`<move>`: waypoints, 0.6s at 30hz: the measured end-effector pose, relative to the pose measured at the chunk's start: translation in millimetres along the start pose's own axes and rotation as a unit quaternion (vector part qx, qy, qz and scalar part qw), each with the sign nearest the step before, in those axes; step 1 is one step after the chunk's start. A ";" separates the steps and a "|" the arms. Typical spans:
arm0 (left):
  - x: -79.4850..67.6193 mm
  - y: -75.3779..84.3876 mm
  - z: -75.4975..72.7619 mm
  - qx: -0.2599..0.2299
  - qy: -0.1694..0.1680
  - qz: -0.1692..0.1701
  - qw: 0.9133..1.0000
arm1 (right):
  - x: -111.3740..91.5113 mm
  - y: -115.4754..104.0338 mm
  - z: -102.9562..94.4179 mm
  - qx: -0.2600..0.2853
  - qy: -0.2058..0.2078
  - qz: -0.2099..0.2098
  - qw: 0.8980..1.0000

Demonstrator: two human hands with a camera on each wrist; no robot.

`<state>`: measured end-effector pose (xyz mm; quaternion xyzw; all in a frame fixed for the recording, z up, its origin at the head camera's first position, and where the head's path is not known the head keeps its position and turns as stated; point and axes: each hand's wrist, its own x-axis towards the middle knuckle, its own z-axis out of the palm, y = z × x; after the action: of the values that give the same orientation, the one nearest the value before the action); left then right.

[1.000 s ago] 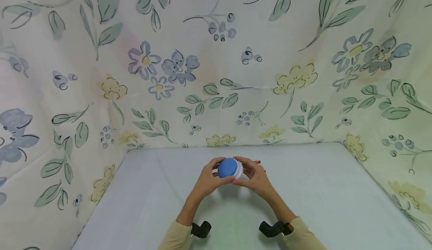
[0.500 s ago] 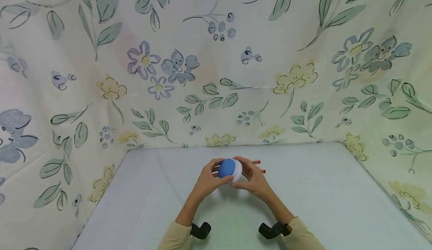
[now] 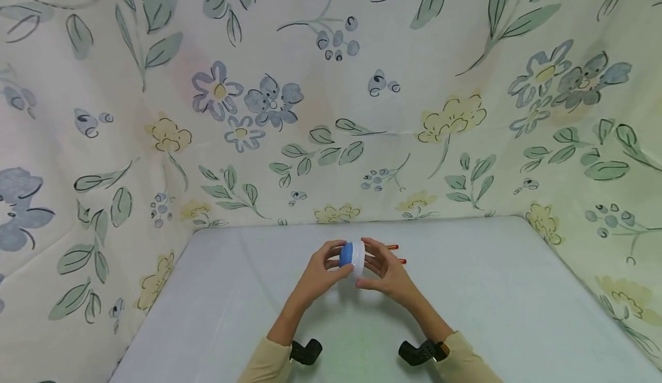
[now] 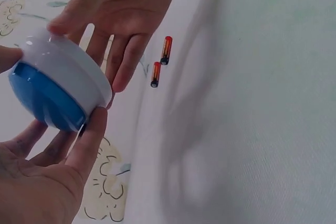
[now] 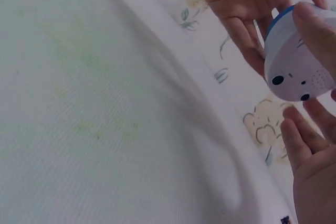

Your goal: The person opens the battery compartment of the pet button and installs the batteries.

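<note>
A round device (image 3: 358, 258), blue-domed on one side and white on the other, is held above the table between both hands. The left hand (image 3: 320, 271) grips the blue side, its thumb near and its fingers behind, as the left wrist view shows. My right hand (image 3: 390, 271) curves round the white side, thumb and finger at its rim. In the right wrist view the device's white base (image 5: 296, 74) shows small black spots and a patch of tiny holes. Two red-and-black batteries (image 4: 166, 50) lie on the table beyond the right hand.
A pale cloth covers the table (image 3: 248, 302). Floral fabric (image 3: 331, 101) hangs behind and along both sides. A black camera mount sits on each wrist.
The device has turned between the hands: its blue dome faced the head camera and now points left, with the white part showing more. The hands have barely shifted.
</note>
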<state>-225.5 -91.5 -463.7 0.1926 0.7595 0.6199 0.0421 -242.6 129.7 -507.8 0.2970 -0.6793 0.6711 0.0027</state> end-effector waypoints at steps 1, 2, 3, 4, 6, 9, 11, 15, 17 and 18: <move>0.4 -2.7 -0.2 -0.005 -0.001 0.000 1.000 | -0.4 0.1 0.0 0.001 -0.002 0.002 1.000; 1.2 -6.1 -0.3 -0.010 -0.003 0.002 1.000 | -0.5 0.2 0.0 0.000 -0.003 0.004 1.000; 2.1 -9.2 -0.4 -0.015 -0.006 0.002 1.000 | -0.8 0.3 0.0 -0.001 -0.003 0.005 1.000; 2.6 -9.9 -0.4 -0.017 -0.010 0.000 1.000 | -0.9 0.3 -0.2 -0.002 -0.003 0.005 1.000; 2.8 -10.1 -0.5 -0.011 -0.021 -0.003 1.000 | -0.9 0.2 -0.6 -0.005 -0.003 0.001 1.000; 3.2 -9.9 -0.8 -0.002 -0.037 0.000 0.999 | -1.6 0.2 -1.9 -0.013 -0.007 -0.009 1.000; 3.1 -9.9 -1.6 0.003 -0.043 0.003 0.999 | -2.3 0.3 -2.6 -0.018 -0.010 -0.014 1.000; 2.9 -9.7 -4.1 0.003 -0.049 -0.002 0.999 | -4.0 1.7 -3.6 -0.031 -0.016 -0.017 0.999; 2.3 -8.9 -5.3 0.005 -0.052 -0.007 0.999 | -4.7 2.9 -4.0 -0.030 -0.017 -0.011 0.999; 2.0 -8.9 -5.7 0.004 -0.055 -0.009 0.998 | -5.0 3.8 -4.2 -0.030 -0.018 -0.009 0.999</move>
<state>-231.2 -97.5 -470.6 0.2200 0.7600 0.6050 0.0889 -241.7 135.2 -512.8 0.3147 -0.6963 0.6451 0.0050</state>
